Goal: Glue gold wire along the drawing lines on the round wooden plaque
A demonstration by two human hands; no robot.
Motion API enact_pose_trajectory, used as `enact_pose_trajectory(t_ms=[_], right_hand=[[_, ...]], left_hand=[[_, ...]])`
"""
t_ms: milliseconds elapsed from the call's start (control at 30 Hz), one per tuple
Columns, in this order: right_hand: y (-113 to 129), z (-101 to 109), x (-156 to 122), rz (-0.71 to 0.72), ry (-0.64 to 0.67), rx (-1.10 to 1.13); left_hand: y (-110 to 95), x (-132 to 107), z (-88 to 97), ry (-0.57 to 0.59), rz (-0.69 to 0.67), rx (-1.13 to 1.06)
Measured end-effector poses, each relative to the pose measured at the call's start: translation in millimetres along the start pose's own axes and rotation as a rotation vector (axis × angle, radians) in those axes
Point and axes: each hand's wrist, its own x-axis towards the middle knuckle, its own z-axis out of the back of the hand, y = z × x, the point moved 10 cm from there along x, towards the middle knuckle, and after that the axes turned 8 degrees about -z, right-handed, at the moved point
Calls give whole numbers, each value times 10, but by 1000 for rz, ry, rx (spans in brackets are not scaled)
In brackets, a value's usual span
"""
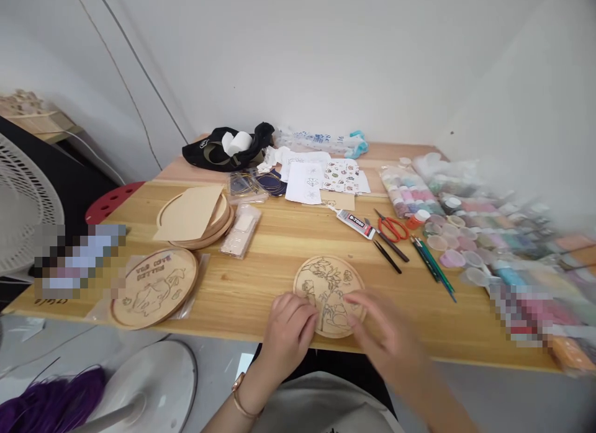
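Observation:
A round wooden plaque point(333, 284) with dark line drawings of plants and figures lies near the table's front edge. At its left edge rests my left hand point(289, 327), fingers curled together; what they hold, if anything, is hidden. My right hand point(384, 334) hovers over the plaque's right side, slightly smeared by motion, thumb and fingers apart with nothing seen between them. Beyond the plaque lie black tweezers point(387, 257), a white glue tube point(356, 223) and orange-handled scissors point(392, 227).
Left of me lies another drawn wooden plaque point(156, 290), with stacked round boards point(200, 216) behind it. Green pencils point(431, 262), small plastic cups point(451, 258) and many bead packs point(516, 228) fill the right. Papers point(305, 182) and a black bag point(209, 154) lie at the back.

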Motion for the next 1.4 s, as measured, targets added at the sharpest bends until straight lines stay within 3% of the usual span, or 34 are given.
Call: enact_pose_trajectory(t_ms=[133, 267, 567, 800, 967, 1067, 1200, 1400], right_hand=[[73, -335, -57, 92, 104, -21], [14, -425, -72, 57, 95, 20], [-22, -366, -114, 71, 55, 93], [-43, -283, -152, 151, 41, 67], [-399, -28, -31, 97, -139, -71], [-590, -4, 40, 22, -146, -57], [-620, -64, 50, -17, -125, 9], [-551, -81, -16, -25, -142, 56]], left_hand=[[-97, -8, 10, -36, -28, -5], [-132, -40, -5, -54, -11, -42], [-153, -51, -16, -29, 0, -57], [-172, -95, -101, 59, -4, -75], [47, -228, -32, 31, 219, 240], [182, -327, -85, 111, 331, 342], [220, -342, -188, 223, 309, 368], [282, -215, -217, 272, 273, 354]])
